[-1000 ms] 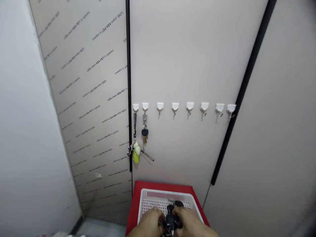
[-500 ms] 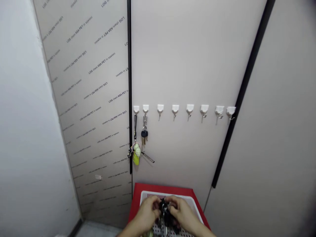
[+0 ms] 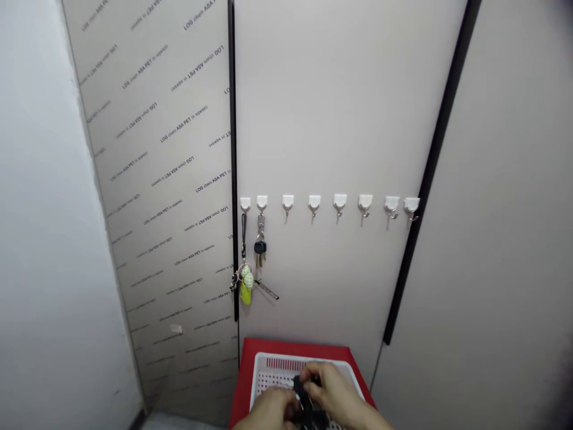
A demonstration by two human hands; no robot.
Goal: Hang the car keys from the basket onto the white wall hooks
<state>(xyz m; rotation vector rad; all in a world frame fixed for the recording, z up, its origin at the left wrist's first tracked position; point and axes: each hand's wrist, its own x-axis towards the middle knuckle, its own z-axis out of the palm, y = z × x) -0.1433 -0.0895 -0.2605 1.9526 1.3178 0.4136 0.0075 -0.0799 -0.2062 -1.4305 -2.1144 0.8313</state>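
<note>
Key bunch, black fobs [image 3: 306, 395] | between both hands, long axis near upright in view, right hand nearer its top | right hand [image 3: 333, 394] curled, gripping | left hand [image 3: 270, 409] curled on lower part, frame-cut | under them: white plastic basket [image 3: 286, 359], red bench [image 3: 248, 373] | well above: white wall hooks [image 3: 314, 203]

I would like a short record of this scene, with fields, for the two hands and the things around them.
Left hand: at the lower edge of the view, against the dark bunch of keys
Right hand: fingers closed on the same bunch
Under the hands: white perforated plastic basket on a red surface
Wall: row of eight white adhesive hooks
First hook: black strap with yellow-green fob
Second hook: keys with a black head
</note>
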